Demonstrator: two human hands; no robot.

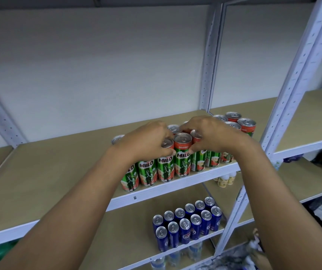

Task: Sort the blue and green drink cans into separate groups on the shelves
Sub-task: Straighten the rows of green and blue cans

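Several green Milo cans (165, 169) stand in rows near the front edge of the upper shelf (59, 172). One front-row can (182, 158) sits between my two hands. My left hand (148, 142) curls over the tops of the cans on its left, the thumb against that can. My right hand (212, 134) curls over the cans on its right, the thumb touching the same can. Several blue cans (187, 223) stand in two rows on the shelf below.
White perforated steel uprights (292, 90) frame the bays. A neighbouring shelf (310, 121) lies to the right. Small pale bottles (225, 179) stand behind the lower shelf. Water bottles (175, 258) and clutter sit at the bottom.
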